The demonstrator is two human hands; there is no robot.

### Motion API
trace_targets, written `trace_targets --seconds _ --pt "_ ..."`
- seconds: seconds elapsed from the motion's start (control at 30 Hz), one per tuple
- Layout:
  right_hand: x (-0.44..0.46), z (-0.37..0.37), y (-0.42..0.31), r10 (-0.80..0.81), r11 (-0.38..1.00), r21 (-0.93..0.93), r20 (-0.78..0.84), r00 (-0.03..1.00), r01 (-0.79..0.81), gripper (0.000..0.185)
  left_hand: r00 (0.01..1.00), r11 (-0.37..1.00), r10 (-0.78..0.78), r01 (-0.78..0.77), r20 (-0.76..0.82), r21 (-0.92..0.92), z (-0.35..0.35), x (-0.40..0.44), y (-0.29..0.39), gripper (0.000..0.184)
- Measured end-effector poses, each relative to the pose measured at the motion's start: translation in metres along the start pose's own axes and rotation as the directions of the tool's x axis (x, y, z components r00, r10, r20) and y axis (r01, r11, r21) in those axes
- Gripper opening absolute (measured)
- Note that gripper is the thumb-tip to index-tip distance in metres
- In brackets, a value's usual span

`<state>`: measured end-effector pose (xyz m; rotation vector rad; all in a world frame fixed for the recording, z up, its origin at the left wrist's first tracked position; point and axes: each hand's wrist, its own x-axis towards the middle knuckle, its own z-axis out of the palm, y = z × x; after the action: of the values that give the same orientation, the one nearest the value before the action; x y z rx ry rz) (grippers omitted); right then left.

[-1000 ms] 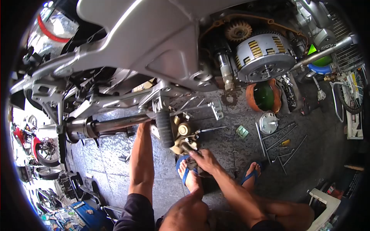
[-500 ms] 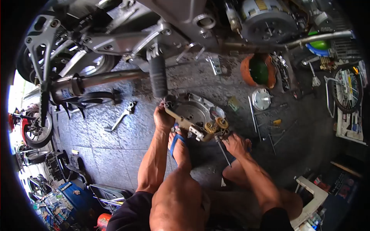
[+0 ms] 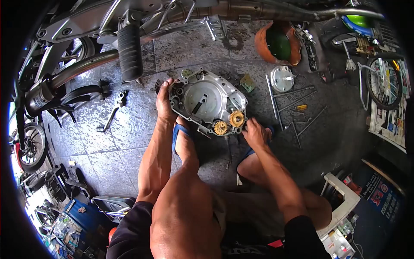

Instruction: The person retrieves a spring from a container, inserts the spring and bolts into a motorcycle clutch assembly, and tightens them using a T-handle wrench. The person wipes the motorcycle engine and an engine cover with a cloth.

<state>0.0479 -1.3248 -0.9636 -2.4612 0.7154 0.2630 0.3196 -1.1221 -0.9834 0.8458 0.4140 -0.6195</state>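
Observation:
A metal engine crankcase cover (image 3: pixel 235 96) is held up over the floor between my feet, its inner side facing me. Two brass-coloured gears (image 3: pixel 236 118) sit at its lower right, and a round recess with a dark slot fills its middle. My left hand (image 3: pixel 164 103) is closed around the cover's left edge, thumb on top. At the lower right edge, beside the gears, my right hand (image 3: pixel 256 134) has its fingers closed on the rim. Its fingertips are partly hidden.
A motorcycle with a black footpeg (image 3: pixel 130 54) stands ahead. On the floor lie a kick lever (image 3: pixel 113 112), a round metal part (image 3: pixel 283 79), several wrenches and rods, and a yellow-handled tool (image 3: pixel 302 107). An orange broken pot (image 3: pixel 261 41) holds green liquid.
The cover has turned from edge-on to show its inner face. The rod seen beside my right hand no longer shows clearly. The view has shifted, bringing the motorcycle higher in the picture.

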Motion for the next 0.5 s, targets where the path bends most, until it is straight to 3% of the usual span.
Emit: trace_targets --seconds 0.17,0.23,0.3,0.37,0.4,0.43,0.47,0.5 --pt "-0.010 -0.026 -0.028 0.210 0.978 0.020 -0.024 0.978 -0.209 0.028 1.000 1.000 0.020 -0.020 0.013 -0.004 -0.018 0.005 -0.003 0.037" --pt "-0.027 -0.015 -0.014 0.185 0.983 0.055 -0.209 0.960 -0.177 0.034 1.000 1.000 0.006 -0.006 0.009 -0.005 -0.018 0.004 -0.002 0.036" --pt "-0.042 -0.015 -0.030 0.235 0.969 0.119 -0.194 0.953 -0.215 0.037 0.999 1.000 0.016 -0.016 0.033 -0.003 -0.016 0.003 -0.002 0.036" --pt "-0.051 -0.016 -0.058 0.238 0.970 0.151 -0.422 0.875 -0.191 0.029 1.000 0.999 -0.010 0.011 0.021 -0.035 -0.015 0.004 -0.002 0.035" --pt "-0.052 -0.014 -0.056 0.053 0.981 -0.127 -0.538 0.841 -0.144 0.026 1.000 0.999 -0.009 0.010 0.019 -0.039 -0.016 0.005 -0.003 0.035" --pt "-0.053 -0.008 -0.056 0.049 0.982 -0.130 -0.534 0.844 -0.139 0.026 1.000 0.999 -0.007 0.008 0.030 -0.040 -0.017 0.005 -0.003 0.034" --pt "-0.056 0.000 -0.055 0.271 0.962 0.117 -0.536 0.799 -0.247 0.025 0.999 0.999 -0.004 0.005 0.041 -0.040 -0.018 0.005 -0.002 0.034" --pt "-0.057 0.005 -0.051 0.313 0.950 0.175 -0.549 0.775 -0.259 0.023 0.999 0.999 0.000 0.002 0.037 -0.041 -0.018 0.004 -0.002 0.034"
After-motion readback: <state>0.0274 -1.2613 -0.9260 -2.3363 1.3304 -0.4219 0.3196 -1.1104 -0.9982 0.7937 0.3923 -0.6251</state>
